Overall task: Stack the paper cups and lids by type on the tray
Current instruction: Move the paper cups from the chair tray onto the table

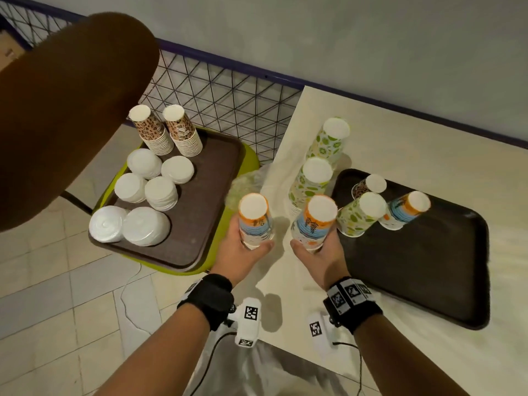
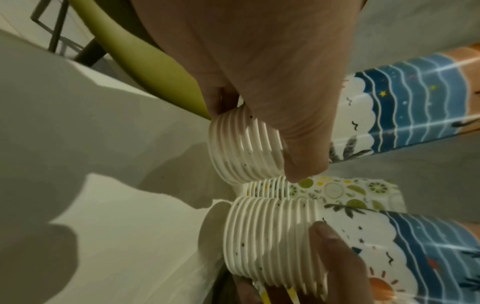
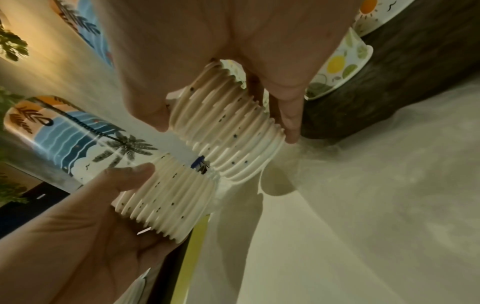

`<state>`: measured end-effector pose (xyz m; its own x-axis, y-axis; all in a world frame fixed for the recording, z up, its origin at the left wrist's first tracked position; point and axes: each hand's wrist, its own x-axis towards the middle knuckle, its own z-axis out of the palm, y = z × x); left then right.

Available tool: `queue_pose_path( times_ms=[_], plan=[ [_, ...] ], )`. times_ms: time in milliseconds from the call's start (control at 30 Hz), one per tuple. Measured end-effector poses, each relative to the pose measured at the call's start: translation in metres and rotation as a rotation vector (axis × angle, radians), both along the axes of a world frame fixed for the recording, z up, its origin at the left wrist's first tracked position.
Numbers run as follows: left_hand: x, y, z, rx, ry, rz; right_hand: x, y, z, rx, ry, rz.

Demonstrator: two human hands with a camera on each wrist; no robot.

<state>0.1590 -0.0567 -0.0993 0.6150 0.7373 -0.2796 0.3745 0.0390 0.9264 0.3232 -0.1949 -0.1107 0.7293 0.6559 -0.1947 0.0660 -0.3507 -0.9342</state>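
Observation:
My left hand (image 1: 246, 250) grips an upside-down stack of beach-print paper cups (image 1: 255, 224) near its rims (image 2: 246, 148), at the table's left corner. Right beside it, my right hand (image 1: 316, 252) grips a second, taller beach-print stack (image 1: 313, 224) by its rims (image 3: 228, 127). The two stacks stand side by side, almost touching. On the dark tray (image 1: 423, 275) at the right stand single upside-down cups: a leopard cup (image 1: 368, 185), a lime cup (image 1: 360, 214) and a beach cup (image 1: 405, 210).
Two lime-print cup stacks (image 1: 313, 181) stand on the white table (image 1: 400, 150) behind my hands. A brown tray (image 1: 205, 201) on a green chair at the left carries two leopard cup stacks (image 1: 168, 132) and several piles of white lids (image 1: 148, 192). A wire fence lies behind.

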Motion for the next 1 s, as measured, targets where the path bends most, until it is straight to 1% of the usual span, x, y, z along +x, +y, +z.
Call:
queue_pose_path(
  times_ms=[233, 400, 600, 733, 867, 1000],
  plan=[
    [0.007, -0.019, -0.022, -0.020, 0.011, 0.058, 0.007, 0.008, -0.014, -0.010, -0.015, 0.021],
    [0.002, -0.027, -0.037, -0.008, 0.071, 0.075, 0.009, 0.007, -0.020, -0.047, 0.010, 0.048],
    [0.000, -0.031, -0.038, -0.004, 0.067, 0.066, 0.009, 0.005, -0.022, -0.079, -0.010, 0.090],
    [-0.001, -0.032, -0.035, 0.004, 0.061, 0.062, 0.011, 0.005, -0.022, -0.115, -0.055, 0.125],
    [0.001, -0.033, -0.033, -0.008, 0.090, 0.059, 0.013, 0.002, -0.021, -0.159, -0.146, 0.138],
    [0.001, -0.035, -0.025, -0.013, 0.118, 0.046, 0.017, 0.001, -0.012, -0.161, -0.107, 0.193]
  ],
)
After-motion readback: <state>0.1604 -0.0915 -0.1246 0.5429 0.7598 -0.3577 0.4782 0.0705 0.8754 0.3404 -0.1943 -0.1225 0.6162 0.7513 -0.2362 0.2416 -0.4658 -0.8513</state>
